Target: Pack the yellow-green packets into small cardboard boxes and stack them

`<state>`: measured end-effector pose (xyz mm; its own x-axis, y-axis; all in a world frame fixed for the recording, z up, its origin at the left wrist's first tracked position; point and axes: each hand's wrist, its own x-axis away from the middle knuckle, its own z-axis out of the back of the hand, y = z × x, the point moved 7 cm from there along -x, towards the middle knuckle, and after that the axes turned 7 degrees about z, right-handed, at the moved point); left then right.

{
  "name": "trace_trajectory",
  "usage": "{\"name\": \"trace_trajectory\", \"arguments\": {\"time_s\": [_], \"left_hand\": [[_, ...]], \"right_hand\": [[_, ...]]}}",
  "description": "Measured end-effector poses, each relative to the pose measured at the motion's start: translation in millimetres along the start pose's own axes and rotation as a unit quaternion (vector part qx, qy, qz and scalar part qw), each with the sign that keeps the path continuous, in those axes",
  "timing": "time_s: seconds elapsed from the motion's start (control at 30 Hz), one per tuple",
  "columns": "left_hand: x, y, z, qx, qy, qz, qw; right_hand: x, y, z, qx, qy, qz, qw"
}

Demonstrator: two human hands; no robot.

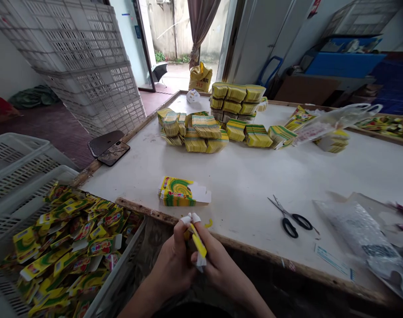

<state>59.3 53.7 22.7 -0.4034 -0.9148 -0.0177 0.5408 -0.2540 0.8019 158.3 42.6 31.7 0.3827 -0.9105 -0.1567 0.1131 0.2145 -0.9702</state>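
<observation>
My left hand [173, 261] and my right hand [218, 264] meet just below the table's near edge, both pinched round one flat yellow carton [199, 244] held edge-on. White tape wraps my fingertips. A small stack of flat yellow-green cartons [180, 191] lies on the white table [248, 176] right in front of my hands. At my left a white plastic crate [9, 198] holds several folded yellow cartons [69, 247].
Bundles of flat cartons [204, 130] and a taller stack [237, 100] sit at the table's far side. Black-handled scissors [292, 218] lie to my right, near clear plastic bags [360, 229]. Two phones [109, 148] rest on the left corner. Stacked white crates [89, 66] stand beyond.
</observation>
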Motion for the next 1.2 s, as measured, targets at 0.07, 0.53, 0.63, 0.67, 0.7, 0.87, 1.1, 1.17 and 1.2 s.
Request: {"name": "trace_trajectory", "arguments": {"time_s": [0.07,0.53,0.63,0.67,0.7,0.87,1.1,1.17,1.2], "left_hand": [[-2.5,-2.1,-4.2,-0.005,-0.004,-0.014,1.000],[2.8,-11.1,38.6,-0.069,0.051,0.000,0.996],[-0.8,-7.2,44.0,-0.071,0.049,-0.007,0.996],[-1.7,-6.9,44.9,-0.069,0.047,-0.008,0.997],[-2.3,-6.8,45.3,-0.067,0.042,-0.007,0.997],[-1.5,-1.6,46.4,-0.082,0.035,-0.017,0.996],[0.8,7.3,48.1,-0.084,0.075,-0.024,0.993],[1.4,5.0,46.1,-0.080,0.072,-0.021,0.994],[1.8,2.2,45.5,-0.077,0.074,-0.016,0.994]], "right_hand": [[0.2,0.5,-5.0,0.067,-0.021,0.029,0.997],[-1.0,11.9,4.5,0.232,-0.061,0.073,0.968],[-3.7,10.8,8.9,0.239,-0.070,0.056,0.967],[-4.6,8.8,12.1,0.231,-0.076,0.054,0.968],[-5.5,6.0,15.5,0.221,-0.085,0.054,0.970],[-9.0,-3.2,24.7,0.181,-0.126,0.065,0.973],[-7.1,8.9,17.1,0.074,-0.010,0.075,0.994],[-6.1,10.7,11.7,0.041,-0.004,0.060,0.997],[-6.9,10.8,9.6,0.038,0.005,0.056,0.998]]}}
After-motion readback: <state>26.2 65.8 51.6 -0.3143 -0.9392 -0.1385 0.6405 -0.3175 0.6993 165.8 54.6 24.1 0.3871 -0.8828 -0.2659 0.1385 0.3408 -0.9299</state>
